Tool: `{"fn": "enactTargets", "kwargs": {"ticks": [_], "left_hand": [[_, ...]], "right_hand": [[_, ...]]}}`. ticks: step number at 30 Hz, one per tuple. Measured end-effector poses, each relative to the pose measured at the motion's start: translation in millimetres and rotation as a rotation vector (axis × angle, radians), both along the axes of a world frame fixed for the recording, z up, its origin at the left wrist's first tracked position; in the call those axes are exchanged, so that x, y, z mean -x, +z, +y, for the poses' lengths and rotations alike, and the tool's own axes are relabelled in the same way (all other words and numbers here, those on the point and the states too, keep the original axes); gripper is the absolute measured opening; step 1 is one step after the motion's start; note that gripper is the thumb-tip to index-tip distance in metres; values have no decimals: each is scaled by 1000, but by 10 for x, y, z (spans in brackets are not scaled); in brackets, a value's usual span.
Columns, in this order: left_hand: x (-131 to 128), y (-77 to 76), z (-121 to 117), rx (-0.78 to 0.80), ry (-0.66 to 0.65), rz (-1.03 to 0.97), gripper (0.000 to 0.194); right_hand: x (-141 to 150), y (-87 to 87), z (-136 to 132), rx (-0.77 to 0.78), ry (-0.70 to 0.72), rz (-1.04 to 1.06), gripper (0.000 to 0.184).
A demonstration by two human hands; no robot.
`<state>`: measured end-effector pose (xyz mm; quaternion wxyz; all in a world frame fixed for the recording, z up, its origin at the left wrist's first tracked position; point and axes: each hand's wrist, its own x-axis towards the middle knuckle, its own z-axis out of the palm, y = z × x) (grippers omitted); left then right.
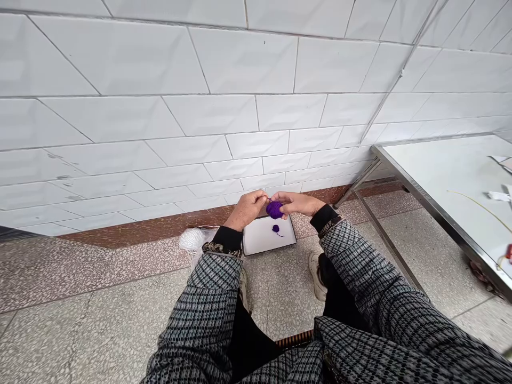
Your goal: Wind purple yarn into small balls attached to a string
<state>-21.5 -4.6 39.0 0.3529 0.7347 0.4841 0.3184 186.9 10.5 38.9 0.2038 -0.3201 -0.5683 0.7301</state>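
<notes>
A ball of purple yarn (274,209) is held in my right hand (298,203), its fingers curled round the right side. Close by on the left, my left hand (247,208) pinches the purple strand that runs to the ball. Both hands are above a shallow white box (262,244) on the floor. Inside the box lies a small purple yarn ball (276,228) with a short loose tail. My left forearm and hand cover part of the box's left side.
White yarn (192,239) in clear plastic lies on the floor left of the box. A white tiled wall (224,114) rises ahead. To the right stands a metal-edged table (444,160) with papers and a yellow strand. My shoes (317,274) flank the box's near side.
</notes>
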Motion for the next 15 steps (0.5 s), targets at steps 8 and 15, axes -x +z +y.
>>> {"fn": "enactTargets", "kwargs": {"ticks": [8, 15], "left_hand": [[-70, -69, -35, 170, -88, -63, 21], [-113, -107, -29, 229, -141, -129, 21]], "right_hand": [[-7, -7, 80, 68, -366, 393, 38], [35, 8, 86, 115, -461, 382, 35]]}}
